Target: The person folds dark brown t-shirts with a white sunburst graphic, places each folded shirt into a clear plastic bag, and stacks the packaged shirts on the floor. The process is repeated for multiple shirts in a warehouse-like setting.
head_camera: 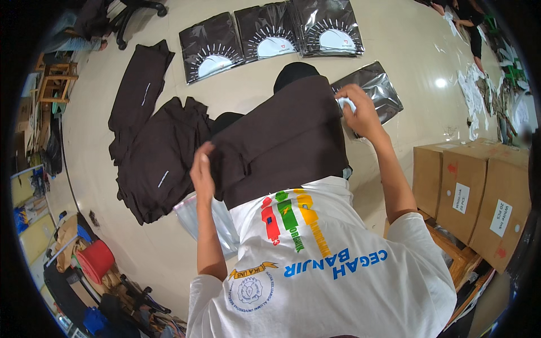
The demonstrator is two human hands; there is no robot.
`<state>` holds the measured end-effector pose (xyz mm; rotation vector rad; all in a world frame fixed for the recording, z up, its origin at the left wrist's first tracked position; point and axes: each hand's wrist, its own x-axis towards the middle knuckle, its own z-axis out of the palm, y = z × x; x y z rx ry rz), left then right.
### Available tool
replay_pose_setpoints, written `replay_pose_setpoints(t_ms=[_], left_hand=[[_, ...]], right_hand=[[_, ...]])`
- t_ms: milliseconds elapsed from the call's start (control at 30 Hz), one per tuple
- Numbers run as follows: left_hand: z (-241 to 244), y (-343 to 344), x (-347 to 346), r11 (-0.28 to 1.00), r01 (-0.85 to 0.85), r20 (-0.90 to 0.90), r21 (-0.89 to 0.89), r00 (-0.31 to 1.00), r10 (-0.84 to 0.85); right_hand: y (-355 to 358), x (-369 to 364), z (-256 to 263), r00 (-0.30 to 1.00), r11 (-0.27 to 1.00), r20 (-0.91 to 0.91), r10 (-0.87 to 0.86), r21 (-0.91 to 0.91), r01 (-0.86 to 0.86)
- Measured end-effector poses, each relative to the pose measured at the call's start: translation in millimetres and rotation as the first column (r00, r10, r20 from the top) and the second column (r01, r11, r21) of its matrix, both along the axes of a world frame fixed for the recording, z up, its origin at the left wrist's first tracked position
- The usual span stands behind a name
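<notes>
A dark brown cloth garment, partly folded, lies across my lap. Beside its left edge is my left hand, fingers together and pointing away from me; whether it touches the cloth is unclear. At the garment's upper right corner, my right hand has its fingers curled around a small white item. Behind that hand a dark garment in clear plastic rests on the floor. Left of my lap lie a heap of dark garments and a folded dark garment. Clear plastic bags lie beside my left forearm.
Several bagged dark garments with a white half-round print form a row ahead on the tiled floor. Cardboard boxes stand at the right, a red bucket at the lower left. Another person's arm shows at the upper right.
</notes>
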<state>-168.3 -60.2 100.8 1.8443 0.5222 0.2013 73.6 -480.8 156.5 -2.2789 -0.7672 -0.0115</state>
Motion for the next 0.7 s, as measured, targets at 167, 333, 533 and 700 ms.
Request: replay_pose_setpoints(t_ms=[167, 333, 533, 700], left_hand=[[-139.8, 91.2, -15.9, 0.911, -0.365, -0.66, 0.194, 0.638, 0.397], [-151.7, 99.6, -18.9, 0.663, -0.55, -0.6, -0.507, 0.778, 0.187], [-157.9, 129.3, -34.3, 0.568, -0.519, -0.666, -0.639, 0.742, -0.072], [-173.4, 127.5, -31.0, 0.639, -0.409, -0.625, -0.651, 0.767, -0.146]], right_hand=[[43.0, 52.4, -6.0, 0.992, 0.995, -0.096, 0.078, 0.073, -0.071], [53.3, 90.1, -32.3, 0.94, 0.994, -0.326, 0.099, -0.012, -0.109], [54.1, 103.2, -36.2, 0.87, 0.983, -0.476, 0.131, -0.051, -0.176], [50.8, 101.5, -36.3, 0.901, 0.971, -0.387, 0.197, -0.052, -0.234]])
